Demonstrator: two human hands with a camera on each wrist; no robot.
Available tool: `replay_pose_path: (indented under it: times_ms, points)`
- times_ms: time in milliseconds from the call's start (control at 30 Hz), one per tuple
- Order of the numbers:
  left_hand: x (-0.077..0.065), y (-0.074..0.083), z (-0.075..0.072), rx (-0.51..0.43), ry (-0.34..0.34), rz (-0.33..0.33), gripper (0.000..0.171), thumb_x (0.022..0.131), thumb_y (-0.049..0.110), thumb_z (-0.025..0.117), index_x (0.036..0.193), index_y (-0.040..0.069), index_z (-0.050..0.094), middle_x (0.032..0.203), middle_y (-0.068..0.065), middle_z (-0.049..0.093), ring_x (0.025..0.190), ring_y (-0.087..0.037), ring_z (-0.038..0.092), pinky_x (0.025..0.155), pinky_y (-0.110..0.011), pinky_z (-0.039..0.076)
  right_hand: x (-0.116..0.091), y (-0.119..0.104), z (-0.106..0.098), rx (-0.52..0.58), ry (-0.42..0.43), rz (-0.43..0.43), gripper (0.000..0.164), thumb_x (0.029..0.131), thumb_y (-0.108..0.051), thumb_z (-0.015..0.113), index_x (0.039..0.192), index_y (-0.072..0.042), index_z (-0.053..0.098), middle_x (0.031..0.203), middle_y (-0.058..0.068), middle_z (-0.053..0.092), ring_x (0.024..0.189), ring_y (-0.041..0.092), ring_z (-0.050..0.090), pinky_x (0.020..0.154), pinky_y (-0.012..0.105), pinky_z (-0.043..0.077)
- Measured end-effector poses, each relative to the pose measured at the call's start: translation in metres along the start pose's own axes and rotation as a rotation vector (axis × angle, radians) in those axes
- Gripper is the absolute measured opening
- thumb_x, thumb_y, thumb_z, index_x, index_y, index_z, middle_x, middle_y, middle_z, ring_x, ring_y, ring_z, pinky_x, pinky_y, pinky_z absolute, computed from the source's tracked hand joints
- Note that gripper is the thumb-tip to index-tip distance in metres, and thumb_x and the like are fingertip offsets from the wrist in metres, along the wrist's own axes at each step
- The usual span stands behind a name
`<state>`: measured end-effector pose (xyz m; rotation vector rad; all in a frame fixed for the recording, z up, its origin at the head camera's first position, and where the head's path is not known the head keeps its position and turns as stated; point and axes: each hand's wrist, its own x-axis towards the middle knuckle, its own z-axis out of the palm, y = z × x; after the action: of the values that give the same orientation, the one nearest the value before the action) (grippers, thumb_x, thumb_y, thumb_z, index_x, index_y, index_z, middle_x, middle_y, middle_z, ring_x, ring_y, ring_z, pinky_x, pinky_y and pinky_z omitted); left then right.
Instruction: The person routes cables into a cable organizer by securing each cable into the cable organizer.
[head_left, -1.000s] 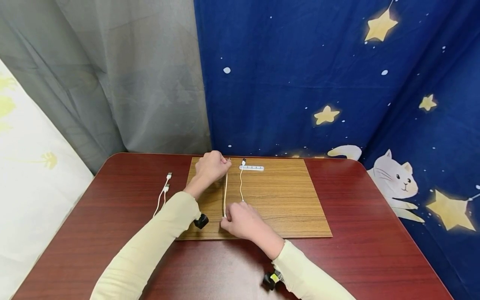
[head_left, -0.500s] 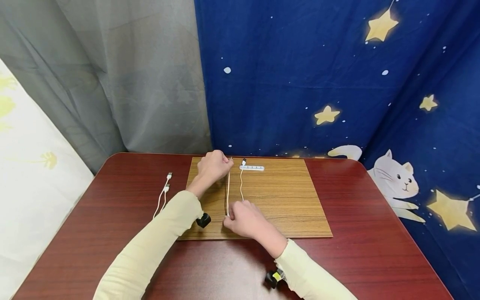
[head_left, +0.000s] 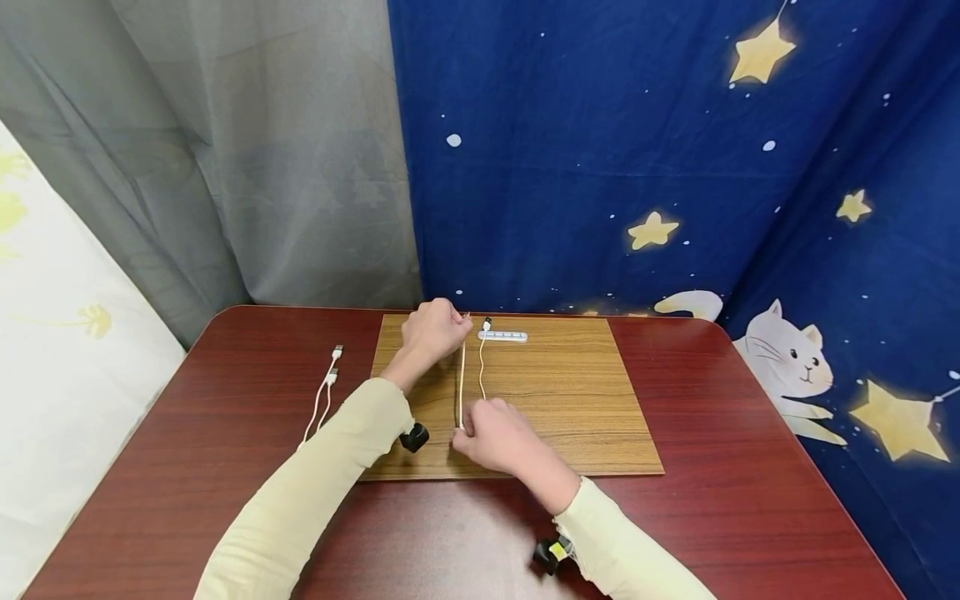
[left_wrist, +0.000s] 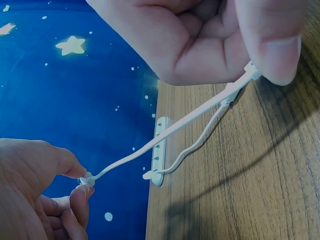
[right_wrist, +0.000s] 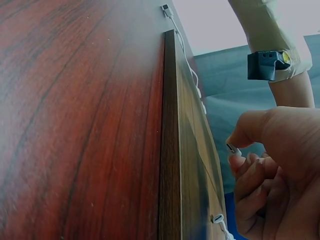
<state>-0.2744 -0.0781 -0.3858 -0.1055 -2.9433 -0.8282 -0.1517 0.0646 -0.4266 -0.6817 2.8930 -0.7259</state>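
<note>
Curtains all round this one: grey curtain [head_left: 315,150] on the left, blue curtain [head_left: 555,208] with yellow stars and a cartoon cat [head_left: 798,354] on the right, plus a white cloth [head_left: 60,375] at the far-left edge. Dark red table [head_left: 750,467], with a lighter wood board [head_left: 585,417] lying on it.

So, a white cable [head_left: 462,383] is strung between two hands over the left half of the board, running near to far. It's up off the surface, shadow underneath, pretty much straight with a slight bend at the far end. The left hand [head_left: 433,327] has the far end in a thumb-and-finger pinch by the board's far edge. The right hand [head_left: 493,433] pinches the near end, with the plug's tip poking out of the fingers in the right wrist view.

Just right of the left hand there's a white slotted strip [head_left: 510,337] on the board. A second cable [head_left: 482,367] crosses its left end; can't tell if it's pressed into a slot. Its near end is just beside the right hand.

Off to the left, two loose cables [head_left: 332,377] lie on the table, USB plugs facing away, partly hidden by a pale yellow sleeve [head_left: 315,483].
</note>
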Motion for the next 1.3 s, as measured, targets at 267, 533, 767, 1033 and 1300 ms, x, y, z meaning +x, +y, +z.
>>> replay_pose_path:
  times_ms: [267,533,767,1033,1300]
  points:
    - [0.002,0.003,0.002,-0.001,-0.002,-0.002,0.042,0.091,0.027,0.063,0.053,0.019,0.047,0.053,0.004,0.041,0.062,-0.022,0.053,0.057,-0.040,0.041,0.001,0.003,-0.002,-0.012,0.015,-0.001,0.033,0.087,-0.025,0.073,0.065,-0.018,0.050,0.058,-0.006,0.047,0.053,0.013,0.048,0.051,0.032,0.041]
    - [0.004,0.007,0.004,-0.003,-0.008,0.004,0.045,0.089,0.026,0.063,0.049,0.019,0.045,0.050,0.006,0.037,0.058,-0.020,0.049,0.056,-0.039,0.039,0.002,0.005,-0.004,-0.005,0.016,-0.002,0.031,0.087,-0.025,0.072,0.066,-0.018,0.050,0.058,-0.006,0.047,0.053,0.012,0.048,0.050,0.031,0.040]
    - [0.009,0.014,0.008,0.017,-0.015,-0.016,0.050,0.094,0.034,0.063,0.048,0.020,0.048,0.052,0.005,0.041,0.062,-0.021,0.056,0.059,-0.039,0.044,0.002,0.004,-0.010,-0.020,0.022,0.012,0.032,0.086,-0.025,0.071,0.064,-0.018,0.050,0.057,-0.006,0.046,0.053,0.013,0.048,0.050,0.032,0.040]
    - [0.013,0.017,0.010,0.028,-0.016,-0.038,0.046,0.096,0.037,0.063,0.055,0.017,0.054,0.089,-0.004,0.070,0.069,-0.022,0.059,0.064,-0.041,0.048,0.001,0.003,-0.013,-0.039,0.033,0.050,0.033,0.086,-0.025,0.071,0.063,-0.018,0.049,0.057,-0.005,0.046,0.053,0.014,0.047,0.050,0.034,0.040]
    - [0.017,0.017,0.011,0.046,-0.013,-0.036,0.036,0.097,0.035,0.061,0.068,0.013,0.058,0.074,-0.003,0.060,0.069,-0.023,0.060,0.063,-0.040,0.049,0.002,0.000,-0.016,-0.034,0.025,0.117,0.031,0.088,-0.026,0.070,0.065,-0.017,0.050,0.056,-0.003,0.047,0.052,0.015,0.048,0.049,0.034,0.040]
